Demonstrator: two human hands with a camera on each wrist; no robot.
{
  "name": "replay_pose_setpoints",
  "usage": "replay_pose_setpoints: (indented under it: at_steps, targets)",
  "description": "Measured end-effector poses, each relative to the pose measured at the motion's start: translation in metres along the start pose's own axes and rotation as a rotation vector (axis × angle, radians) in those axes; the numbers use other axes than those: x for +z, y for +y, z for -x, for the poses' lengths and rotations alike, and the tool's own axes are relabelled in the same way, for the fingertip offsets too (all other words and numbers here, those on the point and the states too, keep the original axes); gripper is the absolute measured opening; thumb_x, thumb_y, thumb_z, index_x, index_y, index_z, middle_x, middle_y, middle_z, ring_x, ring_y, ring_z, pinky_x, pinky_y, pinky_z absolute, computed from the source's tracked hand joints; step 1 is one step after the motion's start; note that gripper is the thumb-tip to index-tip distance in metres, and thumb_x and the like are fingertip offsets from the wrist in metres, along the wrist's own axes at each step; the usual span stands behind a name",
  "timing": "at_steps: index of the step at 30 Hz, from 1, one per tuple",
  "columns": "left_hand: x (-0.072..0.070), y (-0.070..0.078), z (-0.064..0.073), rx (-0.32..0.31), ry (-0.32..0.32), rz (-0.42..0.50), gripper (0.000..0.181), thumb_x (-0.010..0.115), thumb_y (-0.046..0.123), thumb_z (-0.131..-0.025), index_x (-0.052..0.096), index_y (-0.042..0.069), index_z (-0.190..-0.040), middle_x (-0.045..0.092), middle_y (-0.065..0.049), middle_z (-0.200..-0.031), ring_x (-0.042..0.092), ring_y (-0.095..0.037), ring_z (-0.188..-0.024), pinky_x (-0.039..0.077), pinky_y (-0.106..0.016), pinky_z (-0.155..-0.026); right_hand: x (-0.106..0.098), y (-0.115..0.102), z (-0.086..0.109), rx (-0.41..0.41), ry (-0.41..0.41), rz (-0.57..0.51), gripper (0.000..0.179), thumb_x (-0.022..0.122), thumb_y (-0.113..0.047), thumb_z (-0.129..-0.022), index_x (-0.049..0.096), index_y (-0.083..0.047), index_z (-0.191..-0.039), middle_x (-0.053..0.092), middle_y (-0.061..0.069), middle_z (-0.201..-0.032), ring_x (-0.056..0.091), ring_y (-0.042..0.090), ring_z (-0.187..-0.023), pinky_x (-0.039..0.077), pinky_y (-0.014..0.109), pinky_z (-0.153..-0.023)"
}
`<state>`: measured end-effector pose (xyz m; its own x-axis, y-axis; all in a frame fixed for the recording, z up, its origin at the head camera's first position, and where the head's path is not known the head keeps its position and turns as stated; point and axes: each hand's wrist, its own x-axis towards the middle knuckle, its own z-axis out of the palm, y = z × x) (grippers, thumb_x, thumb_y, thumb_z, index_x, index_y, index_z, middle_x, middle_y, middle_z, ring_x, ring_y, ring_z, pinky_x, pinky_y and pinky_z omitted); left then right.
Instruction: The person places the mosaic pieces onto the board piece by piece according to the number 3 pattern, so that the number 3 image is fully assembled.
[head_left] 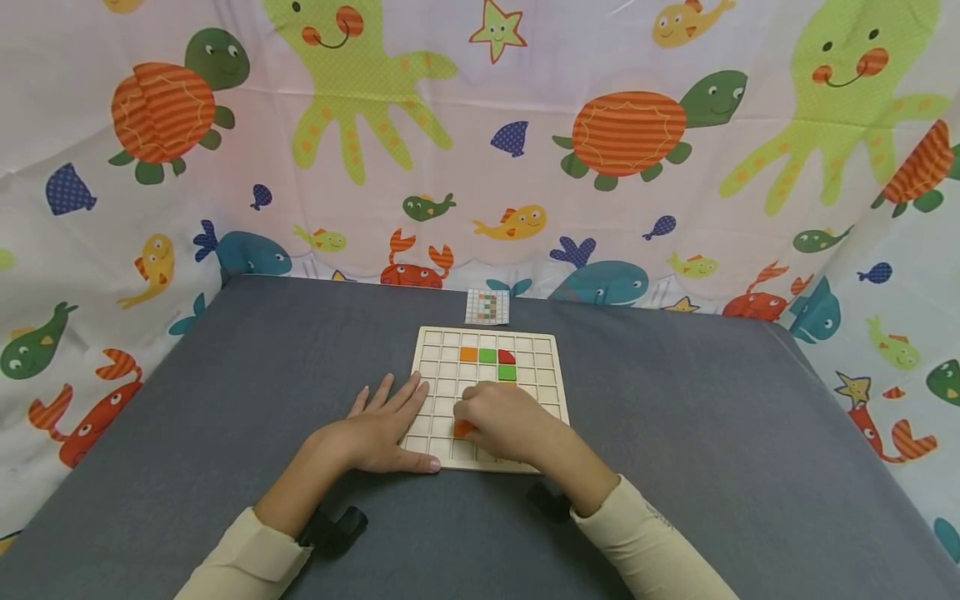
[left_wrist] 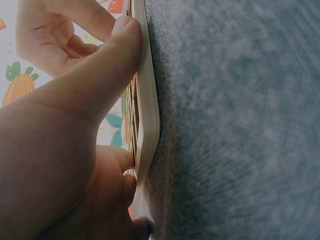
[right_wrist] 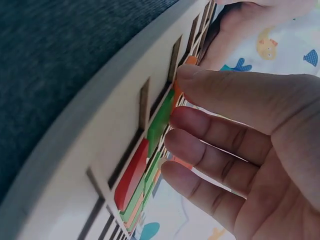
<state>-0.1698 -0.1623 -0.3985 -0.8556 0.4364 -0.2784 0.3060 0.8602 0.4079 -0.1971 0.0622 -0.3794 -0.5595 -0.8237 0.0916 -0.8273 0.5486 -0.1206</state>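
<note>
A square wooden grid board point(head_left: 442, 454) lies on the table. My left hand point(head_left: 372, 437) is spread at its left front corner, fingers on the left edge and thumb point(left_wrist: 127, 40) along the front edge. Over the middle of the board is my right hand point(head_left: 506, 419), its curled thumb and index finger pinching an orange tile point(head_left: 462, 429) low down at a cell. In the right wrist view, a green tile point(right_wrist: 159, 122) and a red tile point(right_wrist: 131, 177) sit in cells beside the fingertips. Toward the back are another orange tile point(head_left: 468, 355) and a red rounded tile point(head_left: 506, 357). My right hand hides part of the grid.
Behind the board a small card point(head_left: 487, 307) printed with a coloured grid lies near the cloth backdrop. Grey cloth covers the table point(head_left: 697, 433). A curtain with sea animals point(head_left: 630, 133) stands along the back and sides. Black wrist mounts point(head_left: 333, 533) hang under the sleeves.
</note>
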Motion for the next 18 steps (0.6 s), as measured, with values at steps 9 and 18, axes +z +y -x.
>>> replay_pose_setpoints:
  at_steps: [9, 18]
  targets:
    - [0.001, -0.004, -0.002, -0.023, -0.017, -0.008, 0.118, 0.064, 0.077, -0.080, 0.011, 0.010, -0.162, 0.001, -0.008, -0.168, -0.008, -0.041, -0.150, -0.004, -0.064, -0.114, 0.002, 0.003, -0.001, -0.003, 0.020, -0.038, 0.016, 0.078, -0.002, -0.081, 0.075, -0.017, -0.087, 0.063, -0.004, -0.079, 0.058, 0.011, -0.072, 0.048, 0.026, -0.063]
    - [0.013, -0.015, -0.010, -0.025, 0.018, -0.017, 0.121, 0.061, 0.083, -0.076, 0.012, 0.014, -0.162, 0.001, -0.004, -0.168, -0.009, -0.038, -0.151, -0.003, -0.063, -0.115, 0.004, -0.002, 0.002, -0.083, 0.048, -0.008, 0.013, 0.073, -0.003, -0.086, 0.073, -0.015, -0.082, 0.065, -0.006, -0.082, 0.057, 0.012, -0.074, 0.049, 0.026, -0.069]
